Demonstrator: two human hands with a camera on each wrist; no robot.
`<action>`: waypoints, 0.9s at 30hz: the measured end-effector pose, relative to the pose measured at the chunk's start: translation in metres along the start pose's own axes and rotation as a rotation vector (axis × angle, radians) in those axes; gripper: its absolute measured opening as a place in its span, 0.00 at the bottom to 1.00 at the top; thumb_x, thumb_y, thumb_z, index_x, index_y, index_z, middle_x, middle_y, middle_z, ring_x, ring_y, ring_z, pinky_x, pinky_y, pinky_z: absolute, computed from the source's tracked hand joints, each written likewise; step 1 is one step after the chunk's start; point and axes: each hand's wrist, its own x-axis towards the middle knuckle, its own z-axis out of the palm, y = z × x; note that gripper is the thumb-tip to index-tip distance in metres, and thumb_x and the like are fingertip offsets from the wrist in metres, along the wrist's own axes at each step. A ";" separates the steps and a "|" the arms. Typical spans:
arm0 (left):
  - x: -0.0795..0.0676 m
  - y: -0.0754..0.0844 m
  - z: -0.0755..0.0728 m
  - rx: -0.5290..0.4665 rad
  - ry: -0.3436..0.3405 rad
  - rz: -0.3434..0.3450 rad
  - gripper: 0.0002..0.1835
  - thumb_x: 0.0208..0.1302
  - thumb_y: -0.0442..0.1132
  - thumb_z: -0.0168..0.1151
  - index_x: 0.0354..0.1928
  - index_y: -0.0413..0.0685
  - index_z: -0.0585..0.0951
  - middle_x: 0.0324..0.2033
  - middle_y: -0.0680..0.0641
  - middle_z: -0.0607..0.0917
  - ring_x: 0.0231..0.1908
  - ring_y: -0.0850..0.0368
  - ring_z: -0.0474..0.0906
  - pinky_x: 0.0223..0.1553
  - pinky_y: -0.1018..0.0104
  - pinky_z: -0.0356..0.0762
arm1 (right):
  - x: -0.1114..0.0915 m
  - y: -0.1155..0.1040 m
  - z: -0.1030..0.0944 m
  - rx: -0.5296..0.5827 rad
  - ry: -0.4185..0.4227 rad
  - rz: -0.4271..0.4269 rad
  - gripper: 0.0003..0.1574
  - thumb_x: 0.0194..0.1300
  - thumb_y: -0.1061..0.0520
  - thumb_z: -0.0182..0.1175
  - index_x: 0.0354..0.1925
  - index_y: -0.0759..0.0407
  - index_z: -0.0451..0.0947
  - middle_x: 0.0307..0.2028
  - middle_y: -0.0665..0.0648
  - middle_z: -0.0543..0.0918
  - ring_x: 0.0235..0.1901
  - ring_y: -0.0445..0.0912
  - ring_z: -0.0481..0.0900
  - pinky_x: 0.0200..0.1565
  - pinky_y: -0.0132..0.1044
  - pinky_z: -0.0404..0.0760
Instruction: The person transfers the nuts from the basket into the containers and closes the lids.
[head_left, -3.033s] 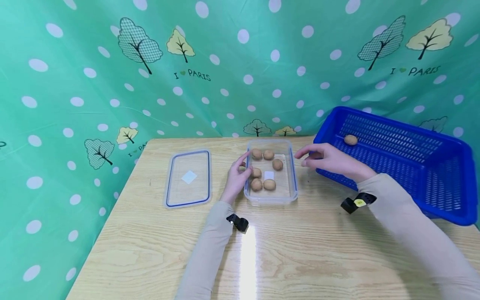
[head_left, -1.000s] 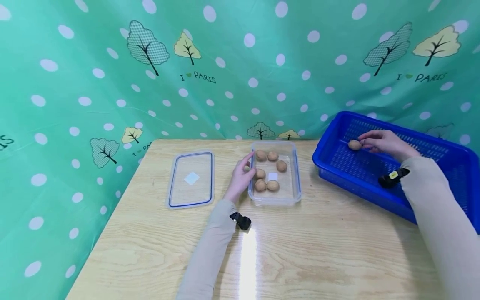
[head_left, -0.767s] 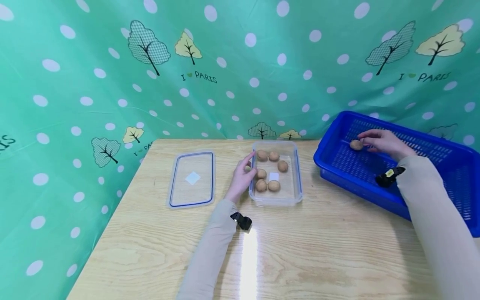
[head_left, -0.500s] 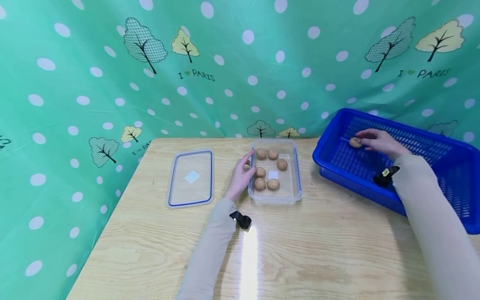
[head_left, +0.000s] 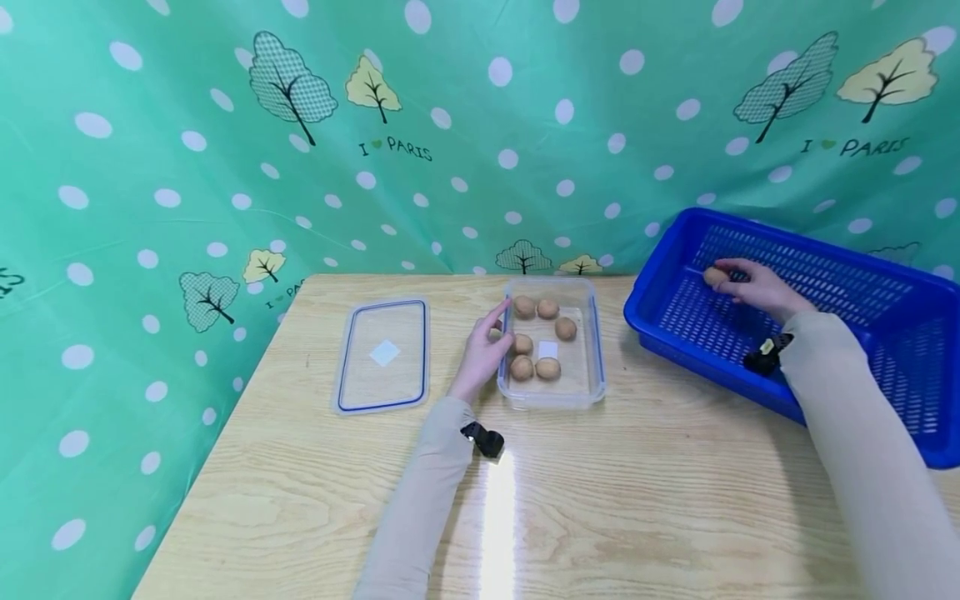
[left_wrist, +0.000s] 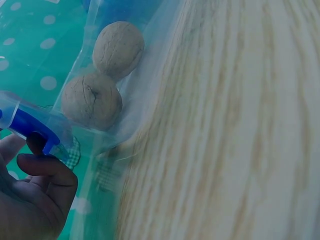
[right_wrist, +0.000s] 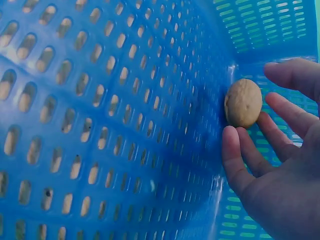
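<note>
My left hand (head_left: 481,354) grips the left rim of a clear plastic food container (head_left: 573,392), its thumb curled by the blue-edged rim in the left wrist view. Several walnuts (head_left: 548,368) lie inside, mostly along the left side and back. My right hand (head_left: 761,292) reaches into the blue plastic basket (head_left: 720,367). In the right wrist view its fingers (right_wrist: 287,112) are spread around a single walnut (right_wrist: 243,103), with gaps showing; I cannot tell whether a fingertip touches it. That walnut sits near the basket's far left corner.
A clear lid (head_left: 384,379) with a blue seal lies flat left of the container. Everything stands on a wooden table (head_left: 600,500), with a green dotted curtain (head_left: 465,100) behind. The basket's raised walls surround my right hand.
My right hand has moved from beside the container rightward into the basket, to the walnut there, with small finger shifts since. The left hand stays on the container; the view shifts slightly.
</note>
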 end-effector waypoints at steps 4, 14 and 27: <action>0.000 0.001 0.000 0.002 0.003 -0.004 0.33 0.63 0.28 0.55 0.70 0.54 0.67 0.43 0.44 0.69 0.27 0.63 0.67 0.28 0.73 0.70 | 0.003 0.002 0.001 -0.034 -0.009 -0.015 0.42 0.74 0.55 0.50 0.72 0.75 0.42 0.66 0.80 0.50 0.57 0.65 0.61 0.42 0.38 0.75; -0.001 0.000 -0.001 -0.002 -0.019 0.012 0.33 0.63 0.27 0.55 0.71 0.51 0.66 0.44 0.41 0.69 0.24 0.63 0.66 0.26 0.73 0.69 | 0.004 0.006 0.002 -0.058 -0.007 -0.007 0.41 0.73 0.57 0.52 0.70 0.78 0.45 0.65 0.80 0.52 0.54 0.65 0.63 0.39 0.39 0.77; -0.002 -0.001 0.000 -0.025 -0.011 0.002 0.34 0.62 0.26 0.55 0.70 0.54 0.67 0.44 0.44 0.68 0.21 0.65 0.64 0.24 0.75 0.68 | 0.000 0.005 0.003 -0.023 -0.018 -0.006 0.36 0.74 0.54 0.49 0.68 0.76 0.52 0.65 0.78 0.54 0.56 0.66 0.63 0.44 0.44 0.77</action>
